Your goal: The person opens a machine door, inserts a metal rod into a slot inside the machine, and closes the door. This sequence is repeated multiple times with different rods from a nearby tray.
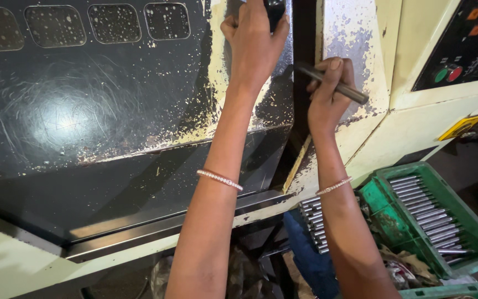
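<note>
Fingers of the left hand [255, 41] gripped the black door handle [275, 12]; the right hand [327, 97] clasped a grey metal rod [336, 86] beside the machine door [112, 111].

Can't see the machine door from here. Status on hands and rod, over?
Left hand gripping the black door handle. Right hand holding one metal rod, clear of the door. More rods in green tray. Nothing blocking.

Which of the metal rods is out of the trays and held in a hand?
The dark metal rod gripped in the right hand against the machine; the others lie in the green tray and lower pile.
</note>
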